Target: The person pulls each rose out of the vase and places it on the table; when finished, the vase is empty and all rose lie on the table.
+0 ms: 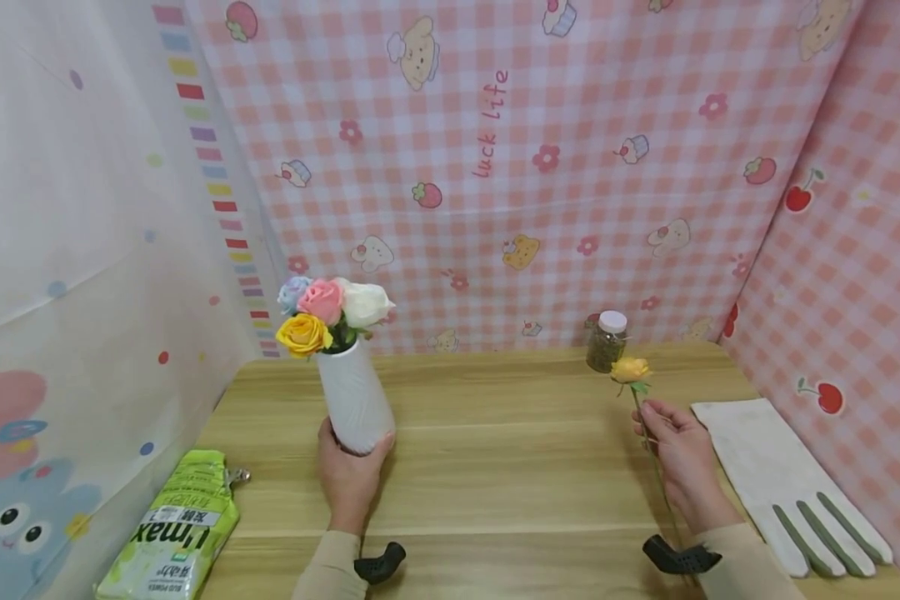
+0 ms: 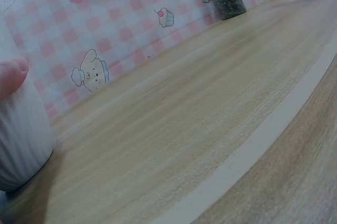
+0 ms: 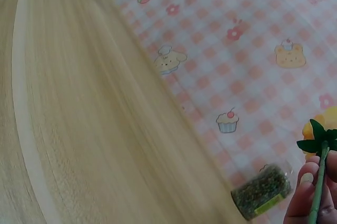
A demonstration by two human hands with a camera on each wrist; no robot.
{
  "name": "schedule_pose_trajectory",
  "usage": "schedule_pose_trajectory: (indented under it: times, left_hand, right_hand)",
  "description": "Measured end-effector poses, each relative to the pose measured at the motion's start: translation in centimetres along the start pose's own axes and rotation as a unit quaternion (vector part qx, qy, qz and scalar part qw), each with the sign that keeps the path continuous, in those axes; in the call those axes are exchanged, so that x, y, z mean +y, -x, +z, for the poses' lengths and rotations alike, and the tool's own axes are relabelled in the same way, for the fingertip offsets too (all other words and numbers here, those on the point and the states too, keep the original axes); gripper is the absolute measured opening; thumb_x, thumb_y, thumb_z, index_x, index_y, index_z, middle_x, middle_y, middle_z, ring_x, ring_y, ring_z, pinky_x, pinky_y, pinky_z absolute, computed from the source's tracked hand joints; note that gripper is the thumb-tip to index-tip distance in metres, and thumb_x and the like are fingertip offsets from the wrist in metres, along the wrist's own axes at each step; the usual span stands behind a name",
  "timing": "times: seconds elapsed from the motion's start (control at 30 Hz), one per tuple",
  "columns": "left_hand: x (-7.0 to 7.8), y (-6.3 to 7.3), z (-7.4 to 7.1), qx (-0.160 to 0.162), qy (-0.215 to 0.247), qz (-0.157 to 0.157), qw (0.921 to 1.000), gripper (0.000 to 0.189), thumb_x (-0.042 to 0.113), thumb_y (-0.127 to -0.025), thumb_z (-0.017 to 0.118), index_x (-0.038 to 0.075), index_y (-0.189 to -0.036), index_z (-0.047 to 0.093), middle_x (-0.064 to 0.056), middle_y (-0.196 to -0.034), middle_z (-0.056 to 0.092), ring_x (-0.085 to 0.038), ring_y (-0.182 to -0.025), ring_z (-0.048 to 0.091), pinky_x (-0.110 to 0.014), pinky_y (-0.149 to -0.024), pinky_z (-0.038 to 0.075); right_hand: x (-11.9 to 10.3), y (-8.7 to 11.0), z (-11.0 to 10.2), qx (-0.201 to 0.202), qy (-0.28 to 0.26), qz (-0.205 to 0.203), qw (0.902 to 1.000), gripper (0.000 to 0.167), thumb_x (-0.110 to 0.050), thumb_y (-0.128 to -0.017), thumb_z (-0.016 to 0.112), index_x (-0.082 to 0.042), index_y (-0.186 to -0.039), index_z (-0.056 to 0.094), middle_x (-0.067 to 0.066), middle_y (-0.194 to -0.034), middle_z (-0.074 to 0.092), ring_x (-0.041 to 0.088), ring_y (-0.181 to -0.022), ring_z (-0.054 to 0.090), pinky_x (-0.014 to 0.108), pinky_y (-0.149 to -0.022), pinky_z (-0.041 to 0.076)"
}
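Green packet [image 1: 172,533]: lies at the table's [image 1: 510,475] left front corner, well apart from my hands.
Vase [image 1: 354,398]: white, upright on the table, with blue, pink, white and yellow roses [image 1: 330,310] in its mouth.
My left hand [image 1: 348,475]: fingers and thumb curled round the base of the vase; the left wrist view shows a fingertip [image 2: 11,76] pressed on its ribbed wall.
Jar [image 1: 607,340]: white lid, dark contents, at the back edge near the checked cloth.
Orange rose [image 1: 631,370]: held above the table, bloom up, stem running down and toward me, tilted slightly.
My right hand [image 1: 682,462]: pinching the stem just below the bloom.
Relation: the vase's mouth lies well to the left of the rose; my right hand alone carries it.
Glove [image 1: 787,483]: flat just beside my right hand.
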State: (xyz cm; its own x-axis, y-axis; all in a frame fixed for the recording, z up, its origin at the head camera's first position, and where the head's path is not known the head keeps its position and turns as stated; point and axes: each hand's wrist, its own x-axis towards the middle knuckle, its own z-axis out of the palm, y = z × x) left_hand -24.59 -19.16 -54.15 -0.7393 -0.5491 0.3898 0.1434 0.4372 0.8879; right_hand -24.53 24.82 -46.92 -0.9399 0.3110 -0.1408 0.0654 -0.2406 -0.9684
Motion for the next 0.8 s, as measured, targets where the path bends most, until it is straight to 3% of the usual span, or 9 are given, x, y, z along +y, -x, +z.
schedule_pose_trajectory:
  times: [0.17,0.33,0.53,0.67,0.8]
  left_hand:
    - [-0.1,0.1,0.0,0.001,-0.004,0.003,1.0,0.091,0.039,-0.062,0.09,0.013,-0.136,0.043,-0.008,-0.124,0.055,-0.025,-0.11,0.053,-0.043,-0.094,0.041]
    - [0.0,0.0,-0.1,-0.003,-0.005,-0.001,1.0,0.092,0.04,-0.063,0.089,0.014,-0.137,0.043,-0.008,-0.124,0.055,-0.025,-0.111,0.053,-0.043,-0.094,0.041]
    - [0.2,0.1,-0.1,-0.006,0.005,-0.004,1.0,0.092,0.039,-0.063,0.089,0.013,-0.137,0.042,-0.008,-0.125,0.054,-0.025,-0.112,0.052,-0.043,-0.095,0.04]
    - [0.2,0.1,-0.1,-0.004,0.007,-0.005,1.0,0.093,0.038,-0.063,0.09,0.012,-0.138,0.042,-0.009,-0.126,0.054,-0.025,-0.112,0.052,-0.043,-0.095,0.04]
    - [0.2,0.1,0.0,-0.003,0.007,-0.004,1.0,0.093,0.037,-0.063,0.09,0.012,-0.138,0.042,-0.009,-0.126,0.054,-0.025,-0.112,0.052,-0.044,-0.096,0.04]
  right_hand:
    - [0.6,-0.8,-0.6,0.001,0.011,0.0,0.9999,0.03,-0.025,-0.091,0.066,-0.005,-0.113,0.064,-0.011,-0.083,0.069,0.004,-0.074,0.063,0.021,-0.064,0.051]
    - [1.1,-1.2,-1.3,-0.005,0.047,-0.016,0.9988,0.037,-0.02,-0.088,0.07,-0.002,-0.118,0.062,-0.009,-0.084,0.07,0.004,-0.076,0.063,0.02,-0.067,0.053]
    - [2.0,-1.7,-2.0,0.021,0.081,-0.043,0.9956,0.047,-0.015,-0.085,0.073,0.009,-0.122,0.057,-0.001,-0.084,0.07,0.007,-0.073,0.065,0.021,-0.066,0.054]
    - [2.4,-2.3,-2.5,0.053,0.094,-0.044,0.9932,0.037,-0.015,-0.085,0.074,0.007,-0.114,0.064,0.001,-0.084,0.07,0.008,-0.072,0.065,0.022,-0.064,0.055]
    - [2.8,-2.8,-2.9,0.093,0.172,-0.04,0.9799,0.039,-0.029,-0.085,0.074,0.0,-0.111,0.069,-0.01,-0.083,0.066,0.002,-0.077,0.059,0.017,-0.063,0.051]
